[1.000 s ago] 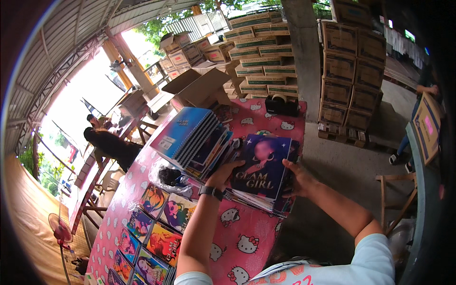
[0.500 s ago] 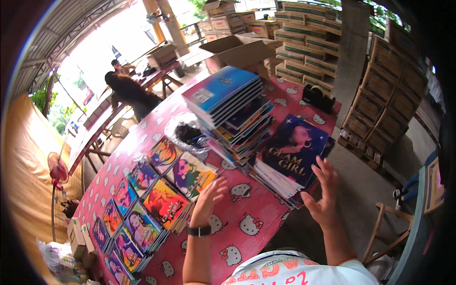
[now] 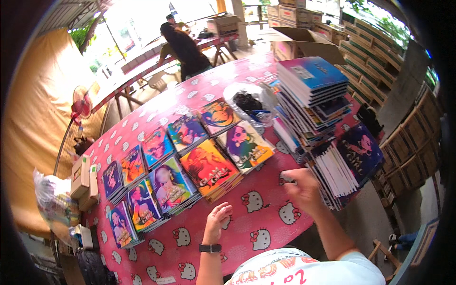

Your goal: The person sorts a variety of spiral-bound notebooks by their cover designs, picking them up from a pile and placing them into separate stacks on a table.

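My left hand, with a dark band on the wrist, hovers over the pink tablecloth, fingers loosely stretched and nothing in them. My right hand is over the cloth farther right, fingers partly curled, with a gap at the thumb and nothing visible held. Beside it lies a low fanned stack of notebooks, topped by a dark-blue-covered notebook. Left of my hands, small piles of colourful illustrated notebooks stand in two rows, including a red-orange one and a purple-haired figure one.
A tall notebook stack with a blue top cover rises behind the fanned one. A clear plastic bag with dark contents sits beside it. An open carton is beyond the table. Another person is at a far table. A red fan stands left.
The view has turned left, so the table's things appear farther right. My right hand has moved off the dark-blue notebook to over the cloth, its fingers more curled.
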Demonstrator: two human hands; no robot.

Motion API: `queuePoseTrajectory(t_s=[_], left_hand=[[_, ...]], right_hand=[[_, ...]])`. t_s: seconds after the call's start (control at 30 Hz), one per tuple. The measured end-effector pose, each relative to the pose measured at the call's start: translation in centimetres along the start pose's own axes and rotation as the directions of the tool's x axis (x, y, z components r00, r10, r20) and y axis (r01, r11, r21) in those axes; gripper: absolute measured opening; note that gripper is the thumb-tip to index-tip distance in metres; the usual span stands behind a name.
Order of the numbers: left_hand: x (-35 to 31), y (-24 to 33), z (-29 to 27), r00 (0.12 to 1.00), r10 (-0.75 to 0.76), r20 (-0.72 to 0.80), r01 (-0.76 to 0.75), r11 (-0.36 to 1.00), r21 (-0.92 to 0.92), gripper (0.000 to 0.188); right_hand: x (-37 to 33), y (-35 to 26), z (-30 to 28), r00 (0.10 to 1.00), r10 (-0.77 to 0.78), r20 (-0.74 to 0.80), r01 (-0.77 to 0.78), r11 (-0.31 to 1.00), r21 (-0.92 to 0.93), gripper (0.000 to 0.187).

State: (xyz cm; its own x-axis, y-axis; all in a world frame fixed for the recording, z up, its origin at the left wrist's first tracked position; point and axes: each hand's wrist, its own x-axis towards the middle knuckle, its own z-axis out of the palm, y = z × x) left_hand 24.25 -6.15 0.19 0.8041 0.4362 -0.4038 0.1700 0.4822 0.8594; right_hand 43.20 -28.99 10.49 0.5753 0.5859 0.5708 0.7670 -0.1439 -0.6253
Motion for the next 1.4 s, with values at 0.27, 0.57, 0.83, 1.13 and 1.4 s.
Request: queuePoseTrajectory(t_s=[0.27,0.57,0.83,1.13,1.4], left_hand=[[-0.9,-2.1,-0.4,0.984,-0.09,0.155,0.132,0.947,-0.292,0.044],[1.3,-3.6,-0.6,0.917,-0.177,0.358,0.316,0.868,-0.383,0.035],[-5.2,-6.8,-7.7,0.954,-0.191,-0.233,0.066,0.887,-0.457,0.033],[-7.7,-6.1,-9.1,0.965,-0.12,-0.233,-0.057,0.771,-0.634,0.035],[-4.9,-3.0,-8.2,0.988,0.119,-0.096,-0.151,0.656,-0.74,0.065]], right_hand=[[6.8,11.4,11.3,0.836,-0.251,0.488,0.47,0.785,-0.403,0.039],[6.4,0.2,8.1,0.554,-0.33,0.765,-0.136,0.87,0.474,0.046],[24.2,14.3,25.9,0.869,0.116,0.481,0.186,0.824,-0.535,0.065],[22.0,5.4,18.0,0.95,-0.255,0.178,0.234,0.964,0.13,0.016],[7.2,1.5,22.3,0.647,-0.444,0.62,0.574,0.819,-0.013,0.012]])
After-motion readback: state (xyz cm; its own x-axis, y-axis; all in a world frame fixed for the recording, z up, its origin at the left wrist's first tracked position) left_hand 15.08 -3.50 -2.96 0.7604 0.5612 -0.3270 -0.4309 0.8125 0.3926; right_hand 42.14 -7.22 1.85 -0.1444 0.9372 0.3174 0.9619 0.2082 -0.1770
